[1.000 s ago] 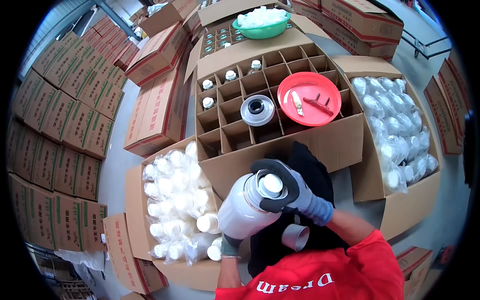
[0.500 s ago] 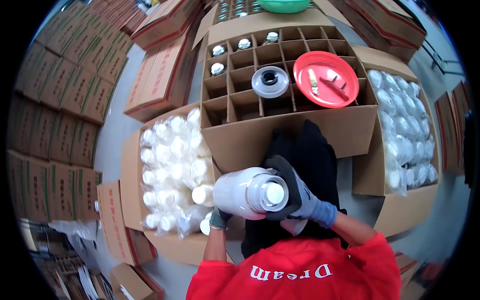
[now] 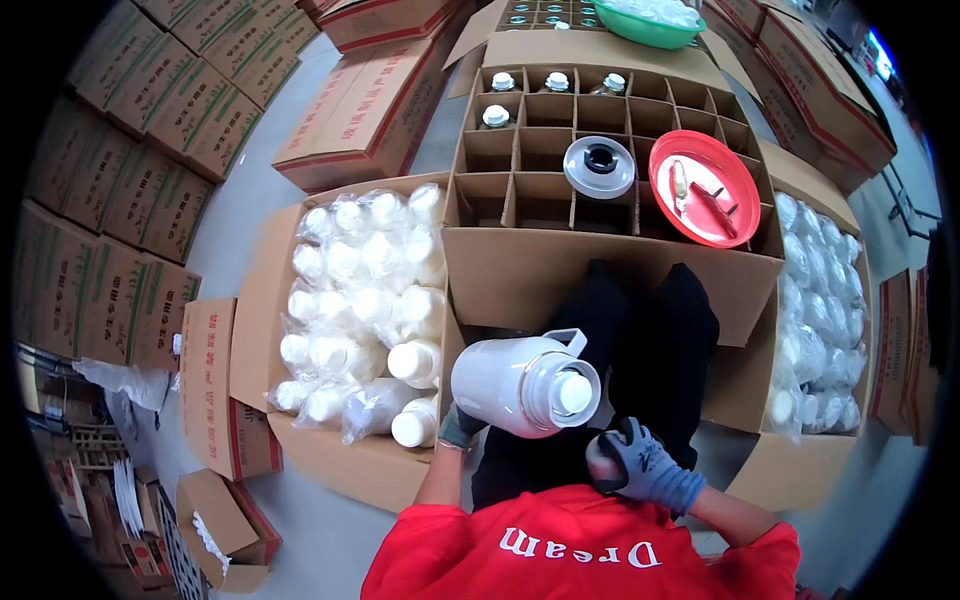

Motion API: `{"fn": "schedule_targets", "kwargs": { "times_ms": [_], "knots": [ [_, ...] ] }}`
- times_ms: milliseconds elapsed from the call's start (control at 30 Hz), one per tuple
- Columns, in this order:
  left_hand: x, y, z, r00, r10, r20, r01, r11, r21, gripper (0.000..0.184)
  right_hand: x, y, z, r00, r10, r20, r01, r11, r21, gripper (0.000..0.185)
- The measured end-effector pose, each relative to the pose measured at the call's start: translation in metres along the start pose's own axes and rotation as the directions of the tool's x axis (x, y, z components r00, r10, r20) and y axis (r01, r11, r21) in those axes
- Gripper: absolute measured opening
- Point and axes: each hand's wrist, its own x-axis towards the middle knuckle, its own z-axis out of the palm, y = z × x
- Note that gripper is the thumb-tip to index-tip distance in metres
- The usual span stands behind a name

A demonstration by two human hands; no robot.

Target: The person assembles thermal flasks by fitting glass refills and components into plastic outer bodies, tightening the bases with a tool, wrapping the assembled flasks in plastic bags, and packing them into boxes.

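A pale grey thermos flask (image 3: 500, 385) with a side handle and white stopper lies tilted over my lap, its mouth toward the lower right. My left hand (image 3: 460, 428), in a dark glove, is closed on the flask's base end, the fingers mostly hidden behind it. Apart from the flask, my right hand (image 3: 640, 460) in a grey-blue glove is curled closed in front of my red shirt. A pale, rounded thing (image 3: 604, 468) shows at its fingers; its kind is unclear. Beside my left hand stands an open carton (image 3: 350, 480) of plastic-wrapped white bottles (image 3: 415, 362).
Ahead is a divided cardboard box (image 3: 610, 262) with several capped bottles (image 3: 496, 117), a clear lid (image 3: 600, 168) and a red dish (image 3: 705, 190) holding small tools. Another carton (image 3: 800, 470) of wrapped items is at right. Behind sits a green basin (image 3: 650, 30). Stacked cartons (image 3: 130, 130) line the left.
My right hand has come off the flask and moved down and right, toward my shirt. The flask's handle now shows. The camera view has shifted, moving the boxes in the picture.
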Motion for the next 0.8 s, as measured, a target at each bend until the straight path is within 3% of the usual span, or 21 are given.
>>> {"fn": "schedule_targets", "kwargs": {
  "times_ms": [67, 100, 167, 233, 267, 300, 333, 400, 467, 500, 533, 600, 667, 733, 767, 800],
  "knots": [
    [-0.005, -0.024, 0.014, 1.0, 0.004, -0.014, -0.004, 1.0, -0.025, 0.062, -0.005, 0.01, -0.021, 0.991, -0.081, -0.103, 0.1, 0.974, 0.203, 0.083],
    [0.011, 0.018, -0.01, 0.998, 0.026, -0.05, -0.023, 0.999, 0.048, 0.063, -0.006, 0.01, -0.035, 0.985, -0.08, -0.152, 0.126, 0.937, 0.325, 0.083],
    [0.01, -0.001, -0.002, 0.999, 0.01, -0.031, -0.011, 0.999, -0.035, 0.063, -0.013, -0.007, -0.074, 0.924, 0.088, -0.373, 0.162, 0.792, 0.589, 0.087],
    [0.002, -0.007, 0.002, 1.0, 0.0, 0.008, 0.001, 0.999, -0.051, 0.063, -0.018, -0.024, -0.101, 0.775, 0.062, -0.629, 0.315, 0.826, 0.468, 0.088],
    [0.004, -0.009, 0.001, 0.999, 0.009, 0.031, -0.009, 1.0, -0.023, 0.063, -0.009, -0.035, -0.114, 0.731, -0.171, -0.661, 0.37, 0.913, 0.173, 0.085],
    [0.01, -0.012, -0.001, 0.998, 0.025, 0.051, -0.026, 1.0, 0.008, 0.062, 0.0, -0.046, -0.127, 0.645, -0.393, -0.655, 0.412, 0.901, -0.136, 0.083],
    [0.016, -0.004, -0.011, 0.998, 0.001, 0.055, -0.001, 1.0, 0.005, 0.061, 0.015, -0.041, -0.124, 0.58, -0.592, -0.559, 0.553, 0.791, -0.263, 0.075],
    [0.016, 0.014, -0.03, 0.997, -0.051, 0.066, 0.051, 0.999, -0.003, 0.059, 0.031, -0.039, -0.118, 0.582, -0.564, -0.586, 0.605, 0.782, -0.151, 0.064],
    [0.012, -0.007, -0.022, 0.999, -0.003, -0.049, 0.007, 0.997, 0.082, 0.047, 0.024, -0.048, -0.123, 0.716, -0.08, -0.693, 0.277, 0.944, 0.177, 0.056],
    [0.004, -0.011, -0.022, 0.997, -0.022, -0.068, 0.032, 0.99, 0.141, 0.044, 0.026, -0.035, -0.115, 0.786, 0.162, -0.597, 0.127, 0.902, 0.412, 0.057],
    [0.004, 0.001, -0.026, 0.995, -0.039, -0.087, 0.056, 0.978, 0.199, 0.04, 0.022, -0.026, -0.114, 0.84, 0.38, -0.388, -0.004, 0.718, 0.696, 0.057],
    [0.039, 0.057, -0.063, 0.991, -0.13, -0.031, 0.132, 0.988, 0.084, 0.037, 0.014, -0.009, -0.108, 0.886, 0.346, -0.307, -0.036, 0.713, 0.7, 0.064],
    [0.045, 0.077, -0.082, 0.991, -0.132, 0.009, 0.13, 0.986, 0.1, 0.035, 0.005, -0.019, -0.112, 0.813, 0.081, -0.577, 0.199, 0.892, 0.405, 0.074],
    [0.052, 0.054, -0.082, 1.0, -0.013, 0.016, 0.009, 0.971, 0.238, 0.035, 0.009, -0.021, -0.119, 0.748, -0.181, -0.639, 0.309, 0.947, 0.093, 0.085],
    [0.051, 0.044, -0.086, 0.996, 0.001, 0.085, -0.03, 0.94, 0.34, 0.037, 0.012, -0.018, -0.12, 0.761, -0.27, -0.59, 0.317, 0.948, -0.024, 0.092],
    [0.054, 0.043, -0.092, 0.999, 0.038, 0.01, -0.039, 0.949, 0.313, 0.039, 0.016, -0.015, -0.118, 0.771, -0.351, -0.531, 0.327, 0.934, -0.142, 0.098]
  ]
}}
